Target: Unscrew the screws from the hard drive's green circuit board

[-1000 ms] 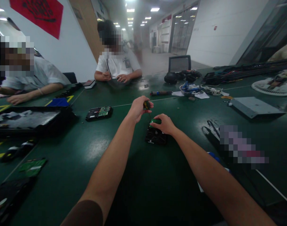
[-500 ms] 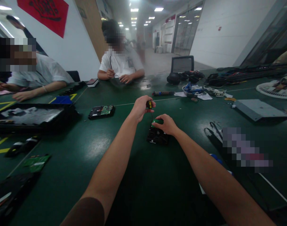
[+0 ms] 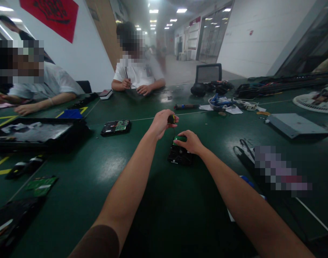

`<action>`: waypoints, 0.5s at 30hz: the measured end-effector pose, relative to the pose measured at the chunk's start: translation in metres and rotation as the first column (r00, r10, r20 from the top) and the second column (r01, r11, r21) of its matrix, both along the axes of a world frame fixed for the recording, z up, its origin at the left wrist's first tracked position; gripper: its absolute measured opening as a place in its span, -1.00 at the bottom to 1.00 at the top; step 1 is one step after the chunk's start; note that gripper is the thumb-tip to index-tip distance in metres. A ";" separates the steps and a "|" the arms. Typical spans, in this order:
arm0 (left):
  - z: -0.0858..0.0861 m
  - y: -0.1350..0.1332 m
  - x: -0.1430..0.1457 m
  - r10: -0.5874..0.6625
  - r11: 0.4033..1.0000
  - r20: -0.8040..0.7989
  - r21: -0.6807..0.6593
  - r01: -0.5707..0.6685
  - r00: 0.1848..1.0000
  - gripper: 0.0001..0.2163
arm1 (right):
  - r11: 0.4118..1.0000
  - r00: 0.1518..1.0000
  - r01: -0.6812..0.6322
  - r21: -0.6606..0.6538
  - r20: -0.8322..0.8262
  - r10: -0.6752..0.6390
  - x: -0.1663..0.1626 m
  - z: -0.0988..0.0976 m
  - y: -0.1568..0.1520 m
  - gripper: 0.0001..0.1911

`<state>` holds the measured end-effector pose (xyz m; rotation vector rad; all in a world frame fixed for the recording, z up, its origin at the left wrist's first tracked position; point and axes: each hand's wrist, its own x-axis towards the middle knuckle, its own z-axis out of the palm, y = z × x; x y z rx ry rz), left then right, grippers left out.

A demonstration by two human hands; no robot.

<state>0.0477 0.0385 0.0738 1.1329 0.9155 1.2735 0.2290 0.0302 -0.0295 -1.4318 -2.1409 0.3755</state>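
A black hard drive (image 3: 178,156) with a green circuit board on top lies on the dark green table (image 3: 158,200) in front of me. My right hand (image 3: 189,142) rests on its far end, fingers pressing down on the green board. My left hand (image 3: 161,123) is closed around the yellow-and-black handle of a small screwdriver (image 3: 171,119), held upright just above the drive's far left corner. The screwdriver's tip is too thin to make out.
Another hard drive (image 3: 116,127) lies to the left. A black tray (image 3: 34,134) and loose green boards (image 3: 41,183) sit at far left. Two people sit across the table. Cables, a bowl (image 3: 218,103) and a grey metal case (image 3: 297,125) lie to the right.
My left hand has turned slightly on the screwdriver handle. The right hand and the drive stay where they were. The view shifted a little between the first two frames.
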 end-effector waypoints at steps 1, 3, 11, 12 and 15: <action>-0.001 0.001 0.000 0.004 1.000 -0.016 0.015 -0.004 1.000 -0.86 | 1.000 1.000 0.000 0.000 -0.001 0.000 0.000 0.000 0.000 -0.52; -0.001 0.001 -0.002 0.036 0.998 -0.073 0.061 -0.032 0.997 -0.86 | 1.000 1.000 -0.004 0.002 -0.006 0.004 0.001 0.000 0.000 -0.50; 0.003 -0.001 -0.002 0.047 0.999 -0.088 0.007 -0.047 0.995 -0.84 | 1.000 1.000 -0.011 -0.005 -0.004 0.011 0.001 -0.001 0.001 -0.51; 0.003 -0.002 -0.001 0.028 0.999 -0.060 -0.018 -0.029 0.998 -0.84 | 1.000 1.000 -0.011 -0.004 -0.001 0.011 0.001 -0.001 0.001 -0.52; 0.003 -0.002 0.000 0.018 0.999 -0.037 -0.034 -0.019 0.999 -0.85 | 1.000 1.000 -0.010 0.003 -0.002 0.010 0.001 -0.003 0.002 -0.52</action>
